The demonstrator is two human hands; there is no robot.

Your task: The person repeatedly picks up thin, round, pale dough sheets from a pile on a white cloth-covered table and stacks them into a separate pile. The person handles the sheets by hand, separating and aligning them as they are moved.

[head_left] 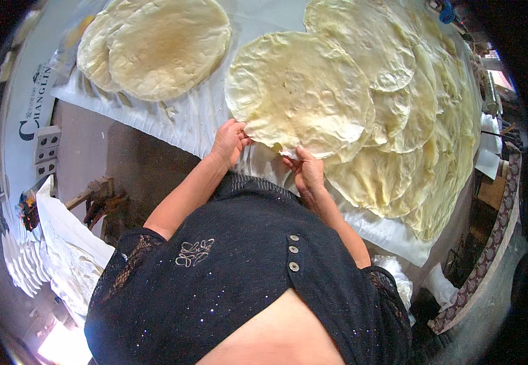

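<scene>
A large, thin round flatbread point(298, 91) lies before me, overlapping other sheets on a plastic-covered surface. At its lower left edge my left hand point(233, 140) pinches the rim between thumb and fingers. The near edge, with a small torn or folded bit, is held by my right hand point(305, 168), thumb on top. To the right, many thin round flatbreads point(396, 114) overlap in a broad spread. A stack of thicker-looking round flatbreads point(168, 50) rests at the upper left.
White plastic sheeting point(154, 123) runs under the breads, its near edge hanging by my body. Small crumbs lie on it. A grey block with holes point(47, 150) stands at the left, above crumpled white sheets point(70, 246). A patterned curved strip point(487, 260) and white plastic bags point(441, 287) are at the lower right.
</scene>
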